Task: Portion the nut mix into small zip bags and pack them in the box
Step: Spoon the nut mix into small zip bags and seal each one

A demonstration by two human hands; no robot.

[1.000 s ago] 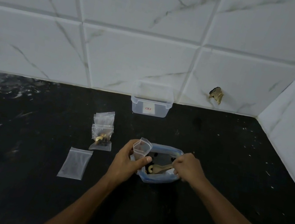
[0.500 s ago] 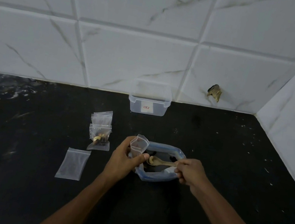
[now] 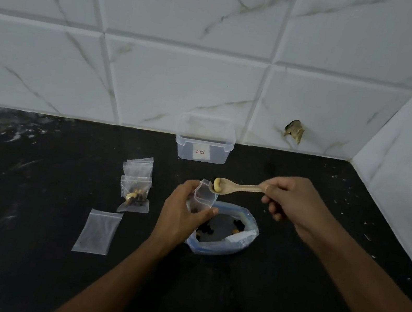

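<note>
My left hand [image 3: 183, 213] holds a small clear zip bag [image 3: 203, 196] upright with its mouth open, just above the left rim of the large open bag of nut mix [image 3: 227, 231]. A wooden spoon [image 3: 235, 188] is gripped by its handle in my right hand [image 3: 293, 201]; its bowl carries a cashew and a dark piece right at the small bag's mouth. A filled small bag [image 3: 135, 197] lies to the left on the black counter, with another small bag [image 3: 138, 167] behind it and an empty flat one [image 3: 98, 231] in front. The clear plastic box [image 3: 204, 143] stands open against the wall.
The black counter [image 3: 18, 246] runs back to a white marble-tiled wall, and a second tiled wall closes the right side. A chipped hole [image 3: 294, 130] marks the back wall to the right of the box. Pale specks lie scattered on the counter's right side.
My right hand has lifted the spoon out of the large bag, loaded with nuts, and brought its bowl up to the mouth of the small bag. My left hand keeps holding the small bag.
</note>
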